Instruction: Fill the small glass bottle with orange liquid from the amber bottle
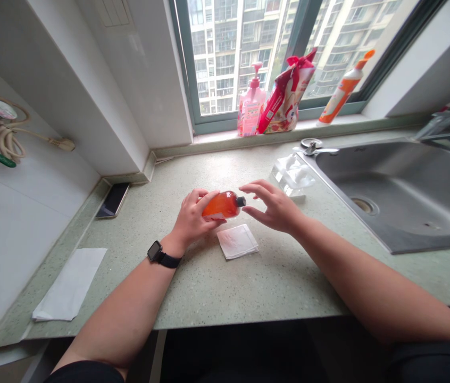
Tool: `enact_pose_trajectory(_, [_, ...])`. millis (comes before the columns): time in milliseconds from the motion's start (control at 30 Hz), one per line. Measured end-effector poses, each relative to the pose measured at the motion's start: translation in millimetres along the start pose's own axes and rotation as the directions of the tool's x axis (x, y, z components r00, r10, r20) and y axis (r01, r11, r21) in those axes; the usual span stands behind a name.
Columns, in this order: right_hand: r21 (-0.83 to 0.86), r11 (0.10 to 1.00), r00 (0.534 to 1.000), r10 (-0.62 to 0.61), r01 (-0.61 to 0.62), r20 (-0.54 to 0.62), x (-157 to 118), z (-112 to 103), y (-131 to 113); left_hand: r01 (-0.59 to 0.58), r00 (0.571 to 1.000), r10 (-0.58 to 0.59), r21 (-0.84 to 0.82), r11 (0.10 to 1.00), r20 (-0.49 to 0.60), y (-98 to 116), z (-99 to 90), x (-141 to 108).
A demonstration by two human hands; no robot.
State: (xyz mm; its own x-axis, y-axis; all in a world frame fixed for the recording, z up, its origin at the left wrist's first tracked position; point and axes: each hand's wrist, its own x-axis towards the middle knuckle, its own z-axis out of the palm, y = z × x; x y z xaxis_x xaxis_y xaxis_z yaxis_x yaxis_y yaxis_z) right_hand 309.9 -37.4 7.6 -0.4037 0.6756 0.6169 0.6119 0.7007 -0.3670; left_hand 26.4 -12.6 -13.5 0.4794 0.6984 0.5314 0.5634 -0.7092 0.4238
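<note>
**Orange bottle (225, 203) tipped sideways, black cap (241, 201) towards your right fingers (256, 188)**

You have the bottle steadied in your left fingers (209, 199), which are curled part-way in around its body, thumb along the near side. It lies between your two sets of fingers; whether it also rests on the surface (273, 287) you cannot tell from here.

Your right fingers hold nothing: index and thumb are parted wider than the cap, one tip beyond it and the other on its near side, very close, with no clear contact showing. This looks like the lining-up step. Taking hold of that cap would call for narrowing the right fingers evenly while the left keep the body from rolling.

A folded white tissue (238, 241) lies on the surface, just nearer you than the bottle and your left fingers. A clear plastic container (291, 173) sits beyond your right fingers, beside the sink (408, 242).
</note>
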Motion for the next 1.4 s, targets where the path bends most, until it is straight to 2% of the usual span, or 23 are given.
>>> enact_pose_trajectory(100, [-0.033,0.999,1.000,-0.030,0.030,0.001,1,1,-3,-0.006,1.000,0.006,0.008,1.000,0.000,-1,0.7,0])
enact_pose_trajectory(267, [-0.053,0.999,1.000,-0.001,0.002,0.016,2,2,-1,-0.029,1.000,0.029,0.026,0.999,0.007,-1,1.9,1])
enact_pose_trajectory(433, [-0.037,0.998,0.998,-0.061,0.060,-0.015,2,3,-1,-0.013,1.000,0.013,0.009,1.000,-0.011,0,1.8,0])
enact_pose_trajectory(600, [-0.129,0.991,0.999,-0.044,0.040,-0.029,1,7,-1,-0.001,1.000,0.001,0.009,1.000,-0.001,-1,2.7,1])
enact_pose_trajectory(800, [-0.144,0.989,1.000,-0.026,0.024,-0.009,0,10,-4,-0.005,1.000,0.005,0.015,1.000,0.005,-1,2.4,1])
enact_pose_trajectory(867, [-0.106,0.994,0.998,-0.008,0.002,-0.055,0,12,-5,0.000,1.000,0.000,0.014,1.000,-0.004,0,0.9,1])
enact_pose_trajectory(967, [0.049,0.996,0.991,0.079,-0.074,-0.106,-1,15,-6,-0.004,0.999,0.003,-0.031,1.000,-0.036,3,-2.1,3])
enact_pose_trajectory(1067, [0.191,0.970,0.987,0.158,-0.152,-0.014,-3,19,-7,-0.005,0.997,-0.004,-0.113,0.994,-0.078,4,-3.3,4])
enact_pose_trajectory(1133, [0.237,0.956,0.985,0.162,-0.173,0.063,-3,23,-9,-0.003,0.996,-0.008,-0.126,0.992,-0.085,5,-2.1,3])
enact_pose_trajectory(1233, [0.296,0.939,0.984,0.151,-0.174,0.098,-3,29,-12,-0.034,0.999,0.030,-0.112,0.993,-0.038,5,1.3,2])
enact_pose_trajectory(1400, [0.395,0.898,0.981,0.189,-0.194,0.052,-1,34,-18,-0.065,0.996,0.074,-0.167,0.984,0.044,6,2.8,2])
